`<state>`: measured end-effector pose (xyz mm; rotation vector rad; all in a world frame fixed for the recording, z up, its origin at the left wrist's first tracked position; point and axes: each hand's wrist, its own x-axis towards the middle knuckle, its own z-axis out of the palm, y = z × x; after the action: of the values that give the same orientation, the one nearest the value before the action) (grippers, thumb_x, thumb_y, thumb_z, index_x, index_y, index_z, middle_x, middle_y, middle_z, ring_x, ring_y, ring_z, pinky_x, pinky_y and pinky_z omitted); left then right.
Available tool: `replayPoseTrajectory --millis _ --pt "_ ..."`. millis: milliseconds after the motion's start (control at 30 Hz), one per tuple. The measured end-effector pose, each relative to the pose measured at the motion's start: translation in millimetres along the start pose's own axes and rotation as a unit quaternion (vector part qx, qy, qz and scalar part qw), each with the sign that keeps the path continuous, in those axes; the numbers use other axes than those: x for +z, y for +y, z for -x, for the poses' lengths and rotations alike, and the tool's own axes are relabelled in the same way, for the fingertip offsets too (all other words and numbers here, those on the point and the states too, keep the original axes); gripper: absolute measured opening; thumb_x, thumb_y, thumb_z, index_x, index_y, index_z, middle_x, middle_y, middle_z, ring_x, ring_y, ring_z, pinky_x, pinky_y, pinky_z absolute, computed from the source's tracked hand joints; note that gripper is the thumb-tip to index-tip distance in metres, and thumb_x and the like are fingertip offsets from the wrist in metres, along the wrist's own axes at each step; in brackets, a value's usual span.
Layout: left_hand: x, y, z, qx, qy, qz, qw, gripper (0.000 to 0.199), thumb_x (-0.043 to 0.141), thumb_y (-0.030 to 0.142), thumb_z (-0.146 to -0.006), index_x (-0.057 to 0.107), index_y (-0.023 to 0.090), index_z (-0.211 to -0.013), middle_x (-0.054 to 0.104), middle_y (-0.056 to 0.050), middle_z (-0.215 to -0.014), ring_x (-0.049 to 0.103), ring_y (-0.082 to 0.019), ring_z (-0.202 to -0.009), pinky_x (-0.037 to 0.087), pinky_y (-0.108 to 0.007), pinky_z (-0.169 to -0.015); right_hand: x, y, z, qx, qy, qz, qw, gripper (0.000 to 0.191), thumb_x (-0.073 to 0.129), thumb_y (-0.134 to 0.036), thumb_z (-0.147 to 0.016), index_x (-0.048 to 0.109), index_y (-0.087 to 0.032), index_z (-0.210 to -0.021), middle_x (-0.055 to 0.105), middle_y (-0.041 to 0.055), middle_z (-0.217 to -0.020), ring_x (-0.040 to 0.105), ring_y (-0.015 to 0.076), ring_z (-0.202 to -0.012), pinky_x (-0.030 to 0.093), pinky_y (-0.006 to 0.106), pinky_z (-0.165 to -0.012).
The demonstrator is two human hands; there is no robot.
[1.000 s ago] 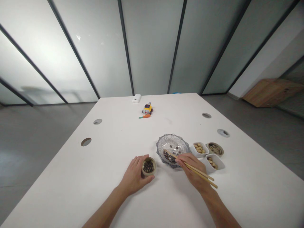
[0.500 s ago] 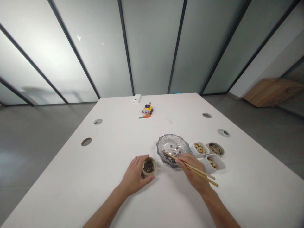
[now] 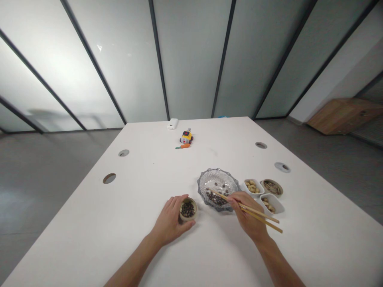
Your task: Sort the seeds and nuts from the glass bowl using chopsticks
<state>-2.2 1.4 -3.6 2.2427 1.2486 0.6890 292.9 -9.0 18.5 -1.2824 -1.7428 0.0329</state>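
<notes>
My left hand (image 3: pixel 171 221) is wrapped round a small round cup (image 3: pixel 196 210) that holds dark beans (image 3: pixel 187 209). To its right stands a clear glass bowl (image 3: pixel 215 176) with a scalloped rim and dark beans scattered inside, most of them toward its near side. Wooden chopsticks (image 3: pixel 260 215) are held in my right hand (image 3: pixel 249 217), at the bowl's right near edge; their tips are down inside the bowl among the beans. Whether a bean is between the tips is too small to tell.
Right of the bowl are two white dishes (image 3: pixel 279 205) with light pieces and a round cup (image 3: pixel 279 189) of brownish strips. Farther back lie a toy carrot (image 3: pixel 184 146), a yellow toy vehicle (image 3: pixel 186 137) and a white device (image 3: pixel 172 124). The table (image 3: pixel 143 187) has several round holes.
My right hand and the chopsticks have shifted a little to the right, and the tips have moved right within the bowl. My left hand and the cup stay put.
</notes>
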Motion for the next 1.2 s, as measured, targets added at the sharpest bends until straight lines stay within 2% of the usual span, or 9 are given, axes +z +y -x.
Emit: replayPoseTrajectory --millis 167,667,1033,1200 --pt "0.9 -1.3 0.3 0.005 0.003 -0.005 1.000 0.073 0.080 0.029 -0.081 0.043 0.024 -0.143 0.060 -0.012 -0.134 0.057 -0.032 -0.123 0.048 -0.051 -0.105 -1.9 0.8 -1.1 -0.003 0.010 0.006 1.000 0.027 0.054 -0.037 -0.103 0.068 -0.023 -0.085 0.074 0.0017 -0.080 0.070 0.0179 -0.074 0.055 0.028 -0.069" --pt "1.4 -1.4 0.1 0.007 0.003 -0.002 1.000 0.073 0.080 0.029 -0.083 0.040 0.026 -0.144 0.060 -0.011 -0.134 0.056 -0.033 -0.123 0.048 -0.052 -0.106 -1.7 -3.3 -1.5 -0.004 -0.032 -0.008 0.999 0.028 0.053 -0.036 -0.104 0.069 -0.024 -0.085 0.074 0.0018 -0.081 0.072 0.0179 -0.075 0.056 0.028 -0.069" --pt "-1.6 0.8 0.2 0.003 0.003 0.005 1.000 0.072 0.080 0.031 -0.082 0.043 0.026 -0.144 0.061 -0.012 -0.133 0.058 -0.033 -0.122 0.049 -0.051 -0.105 -3.3 -5.3 -3.0 0.000 -0.008 -0.015 1.000 0.029 0.054 -0.039 -0.104 0.069 -0.024 -0.083 0.076 0.0025 -0.079 0.072 0.0194 -0.075 0.058 0.030 -0.069" --pt "-1.1 1.0 -0.3 0.001 0.003 0.001 1.000 0.070 0.079 0.031 -0.083 0.044 0.026 -0.144 0.061 -0.012 -0.133 0.058 -0.033 -0.123 0.049 -0.051 -0.105 -2.8 -4.5 -1.8 0.010 -0.036 -0.021 0.999 0.031 0.053 -0.041 -0.104 0.070 -0.025 -0.084 0.075 0.0023 -0.081 0.072 0.0188 -0.076 0.057 0.029 -0.069"
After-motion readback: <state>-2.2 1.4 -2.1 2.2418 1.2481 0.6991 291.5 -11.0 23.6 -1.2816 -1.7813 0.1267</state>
